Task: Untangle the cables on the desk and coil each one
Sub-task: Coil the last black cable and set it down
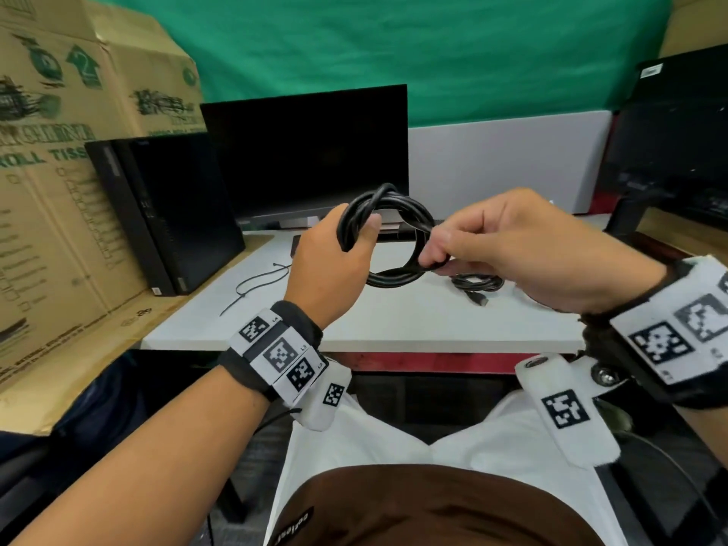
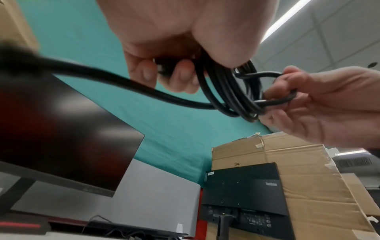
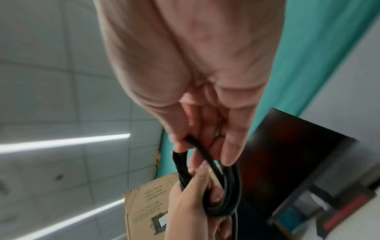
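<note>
A thick black cable (image 1: 398,206) is wound into a round coil of several loops and held up above the white desk (image 1: 354,321). My left hand (image 1: 338,254) grips the coil's left side, fingers curled round the strands (image 2: 218,84). My right hand (image 1: 492,246) pinches the coil's right side, where one strand (image 2: 273,101) wraps across the bundle (image 3: 224,186). On the desk behind lies a second, smaller black cable (image 1: 476,283), coiled, with its plug end (image 1: 478,299) pointing toward me. A thin black cord (image 1: 256,283) lies loose at the desk's left.
A black monitor (image 1: 311,151) stands at the back of the desk, with a black computer tower (image 1: 157,206) to its left. Large cardboard boxes (image 1: 59,151) crowd the left side. Another monitor (image 1: 677,143) sits at the right. A green cloth (image 1: 394,45) hangs behind.
</note>
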{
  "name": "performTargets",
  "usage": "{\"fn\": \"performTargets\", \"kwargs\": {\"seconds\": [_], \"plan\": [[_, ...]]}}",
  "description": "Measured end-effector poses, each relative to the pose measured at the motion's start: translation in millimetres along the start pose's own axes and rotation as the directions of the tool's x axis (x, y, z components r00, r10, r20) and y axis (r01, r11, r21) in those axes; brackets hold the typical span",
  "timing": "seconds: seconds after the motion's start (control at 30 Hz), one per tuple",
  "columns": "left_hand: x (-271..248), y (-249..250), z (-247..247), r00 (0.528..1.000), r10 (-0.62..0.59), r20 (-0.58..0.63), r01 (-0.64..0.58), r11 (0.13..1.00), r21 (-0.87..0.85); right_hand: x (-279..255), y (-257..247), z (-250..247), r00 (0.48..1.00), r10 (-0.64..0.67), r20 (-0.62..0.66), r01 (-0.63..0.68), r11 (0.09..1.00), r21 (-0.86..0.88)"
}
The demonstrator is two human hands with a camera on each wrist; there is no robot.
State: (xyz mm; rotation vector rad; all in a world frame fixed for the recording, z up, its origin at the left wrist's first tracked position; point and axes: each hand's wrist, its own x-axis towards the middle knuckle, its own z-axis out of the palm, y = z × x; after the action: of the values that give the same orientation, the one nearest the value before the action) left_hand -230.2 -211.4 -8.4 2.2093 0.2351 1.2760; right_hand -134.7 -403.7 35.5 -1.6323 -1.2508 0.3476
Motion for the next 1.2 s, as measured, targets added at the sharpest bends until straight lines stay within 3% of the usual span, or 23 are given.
{"fn": "performTargets", "kwargs": {"seconds": [0.1,0.3,0.5,0.6,0.7,0.77,0.83,0.93,1.0,1.1,1.2], "plan": [[3.5,0.0,-2.4,0.998,0.030,0.046,-0.030,1.000,-0.001,2.8,11.5,-6.0,0.988,-0.004,0.152,-0.042,0.954,0.296],[1.9,-7.2,-3.7,0.990,0.050,0.134,-0.056,0.998,0.041,5.6,22.2,-7.0,0.975,0.004,0.220,-0.098,0.904,0.415],[2.0,-6.8,-1.7,0.989,0.025,0.142,-0.046,0.988,0.145,13.8,21.4,-10.0,0.990,0.103,0.099,-0.110,0.992,0.068],[8.3,-9.3,-4.2,0.987,-0.150,0.065,0.151,0.989,-0.008,9.9,20.7,-18.1,0.990,0.020,0.142,-0.056,0.966,0.254],[8.9,-6.8,-2.8,0.954,-0.290,0.077,0.299,0.945,-0.136,9.2,22.1,-22.3,0.965,-0.069,0.254,-0.071,0.860,0.505],[9.5,-5.7,-3.6,0.960,-0.271,0.065,0.277,0.954,-0.119,12.9,25.2,-21.9,0.980,-0.017,0.198,-0.091,0.846,0.525],[11.9,-8.6,-8.1,0.973,-0.229,0.020,0.230,0.970,-0.080,16.1,31.9,-20.8,0.990,0.088,0.109,-0.127,0.889,0.440],[13.2,-14.6,-11.8,0.966,-0.257,0.008,0.257,0.960,-0.113,19.1,47.1,-9.4,0.993,0.112,-0.036,-0.109,0.990,0.087],[7.5,-11.6,-6.8,0.939,-0.333,0.090,0.345,0.906,-0.247,21.3,55.1,7.6,0.989,0.063,-0.131,-0.066,0.998,-0.021],[-5.1,-3.4,8.8,0.889,-0.375,0.264,0.456,0.787,-0.417,22.7,66.8,26.9,0.990,0.107,-0.087,-0.095,0.987,0.132],[-11.3,-1.5,20.5,0.893,-0.363,0.267,0.444,0.813,-0.377,20.9,67.2,28.5,0.984,0.166,-0.063,-0.136,0.933,0.333]]}}
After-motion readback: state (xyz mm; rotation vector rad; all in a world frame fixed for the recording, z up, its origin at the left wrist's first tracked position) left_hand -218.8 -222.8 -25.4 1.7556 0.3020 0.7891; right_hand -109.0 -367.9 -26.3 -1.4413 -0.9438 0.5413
